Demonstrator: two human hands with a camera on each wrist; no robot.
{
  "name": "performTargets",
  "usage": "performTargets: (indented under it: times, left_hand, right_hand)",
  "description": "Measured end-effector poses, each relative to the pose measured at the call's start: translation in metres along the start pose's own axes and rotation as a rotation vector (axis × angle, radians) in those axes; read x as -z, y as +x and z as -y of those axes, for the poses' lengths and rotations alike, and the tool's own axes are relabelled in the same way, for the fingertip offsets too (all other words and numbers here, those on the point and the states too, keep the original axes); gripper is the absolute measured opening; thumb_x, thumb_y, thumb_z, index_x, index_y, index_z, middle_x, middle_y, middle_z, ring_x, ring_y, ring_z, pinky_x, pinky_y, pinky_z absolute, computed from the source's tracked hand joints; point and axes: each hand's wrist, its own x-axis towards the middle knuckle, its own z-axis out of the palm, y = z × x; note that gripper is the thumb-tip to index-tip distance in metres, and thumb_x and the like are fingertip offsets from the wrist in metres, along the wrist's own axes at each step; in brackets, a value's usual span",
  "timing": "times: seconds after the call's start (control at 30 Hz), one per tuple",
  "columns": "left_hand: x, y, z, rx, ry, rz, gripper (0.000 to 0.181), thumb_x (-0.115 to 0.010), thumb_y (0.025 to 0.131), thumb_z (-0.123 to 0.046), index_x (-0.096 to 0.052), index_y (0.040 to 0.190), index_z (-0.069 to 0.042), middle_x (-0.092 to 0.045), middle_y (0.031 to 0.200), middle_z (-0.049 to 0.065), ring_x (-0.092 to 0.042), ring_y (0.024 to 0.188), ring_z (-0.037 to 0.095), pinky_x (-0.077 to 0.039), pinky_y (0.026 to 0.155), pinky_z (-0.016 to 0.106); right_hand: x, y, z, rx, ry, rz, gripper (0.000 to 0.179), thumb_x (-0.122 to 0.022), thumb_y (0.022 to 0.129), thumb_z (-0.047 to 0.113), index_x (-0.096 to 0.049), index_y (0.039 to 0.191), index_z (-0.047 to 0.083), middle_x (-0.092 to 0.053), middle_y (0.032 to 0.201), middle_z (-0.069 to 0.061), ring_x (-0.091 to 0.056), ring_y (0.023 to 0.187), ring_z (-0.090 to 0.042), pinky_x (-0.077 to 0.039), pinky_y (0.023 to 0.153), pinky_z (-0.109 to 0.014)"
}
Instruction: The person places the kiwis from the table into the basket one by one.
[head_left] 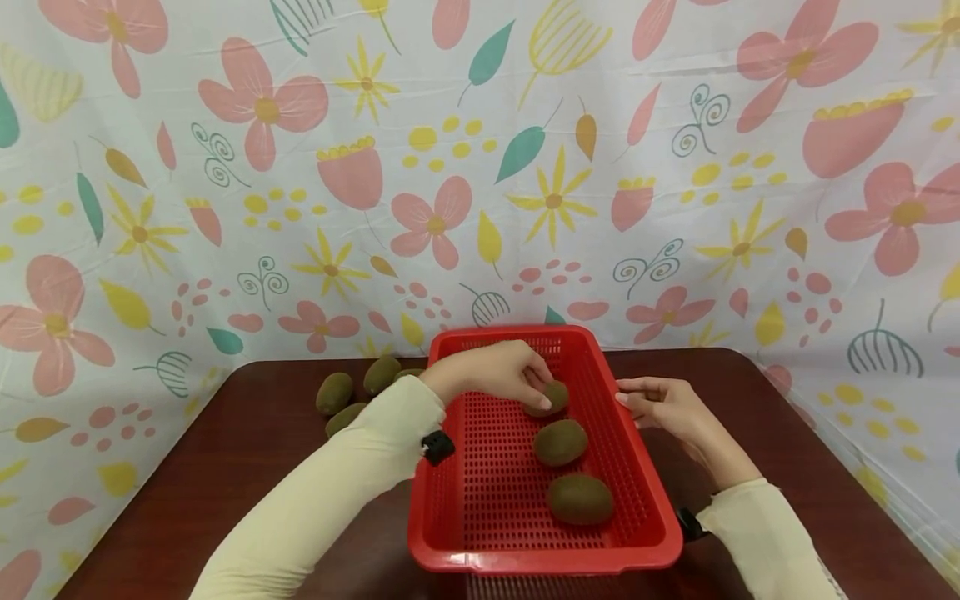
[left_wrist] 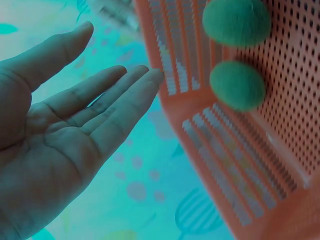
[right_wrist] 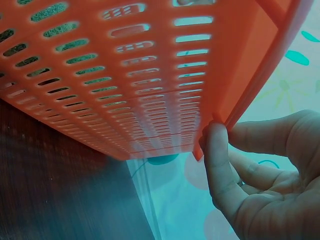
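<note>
A red perforated plastic basket (head_left: pixel 486 560) stands on the table with three brown kiwis along its right side: a near one (head_left: pixel 581 499), a middle one (head_left: pixel 561 442) and a far one (head_left: pixel 557 395). Over the far kiwi, my left hand (head_left: pixel 498 372) reaches down with its fingertips at the fruit in the head view. The left wrist view shows that hand (left_wrist: pixel 75 122) with thumb and fingers spread and nothing in the palm, kiwis (left_wrist: pixel 237 86) beyond. My right hand (head_left: pixel 670 414) pinches the basket's right rim between thumb and fingers, as the right wrist view shows (right_wrist: pixel 265 170).
Several more kiwis (head_left: pixel 334 393) lie on the dark brown table (head_left: pixel 247 467), left of the basket. A flower-patterned cloth (head_left: pixel 435 167) hangs behind the table. Dark devices (head_left: pixel 437 447) are worn at the wrists.
</note>
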Motion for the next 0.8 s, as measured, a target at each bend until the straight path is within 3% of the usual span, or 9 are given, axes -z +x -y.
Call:
performTargets:
  times: [0.17, 0.37, 0.6, 0.8]
  left_hand:
    - [0.017, -0.025, 0.017, 0.039, -0.032, -0.101, 0.034, -0.068, 0.091, -0.016, -0.064, 0.120, 0.001, -0.068, 0.111, 0.009, -0.064, 0.102, 0.015, -0.050, 0.086, 0.023]
    - [0.027, -0.060, 0.048, 0.087, -0.083, -0.199, 0.033, -0.064, 0.093, -0.014, -0.062, 0.121, 0.004, -0.067, 0.114, 0.015, -0.064, 0.105, 0.023, -0.052, 0.086, 0.030]
    - [0.030, -0.099, 0.085, 0.147, -0.100, -0.329, 0.028, -0.063, 0.093, -0.008, -0.063, 0.117, 0.008, -0.066, 0.112, 0.022, -0.065, 0.103, 0.030, -0.054, 0.083, 0.036]
    - [0.026, -0.124, 0.116, 0.232, -0.056, -0.370, 0.026, -0.062, 0.093, -0.005, -0.063, 0.114, 0.011, -0.068, 0.105, 0.020, -0.065, 0.098, 0.033, -0.054, 0.080, 0.040]
  right_hand:
    - [0.000, 0.000, 0.000, -0.004, 0.000, 0.003, 0.054, -0.063, 0.095, 0.023, -0.048, 0.134, -0.010, -0.069, 0.096, -0.009, -0.067, 0.080, -0.021, -0.056, 0.075, -0.036]
    - [0.000, -0.001, 0.000, -0.001, 0.002, 0.002, 0.055, -0.063, 0.095, 0.023, -0.047, 0.134, -0.011, -0.069, 0.096, -0.009, -0.067, 0.080, -0.020, -0.056, 0.074, -0.035]
    - [-0.001, 0.001, 0.000, 0.004, 0.006, 0.002, 0.054, -0.063, 0.095, 0.022, -0.047, 0.134, -0.011, -0.069, 0.096, -0.008, -0.067, 0.079, -0.018, -0.056, 0.073, -0.034]
    - [0.000, -0.001, 0.001, -0.006, 0.010, 0.003, 0.055, -0.063, 0.095, 0.023, -0.047, 0.135, -0.011, -0.069, 0.097, -0.010, -0.067, 0.080, -0.020, -0.056, 0.075, -0.035]
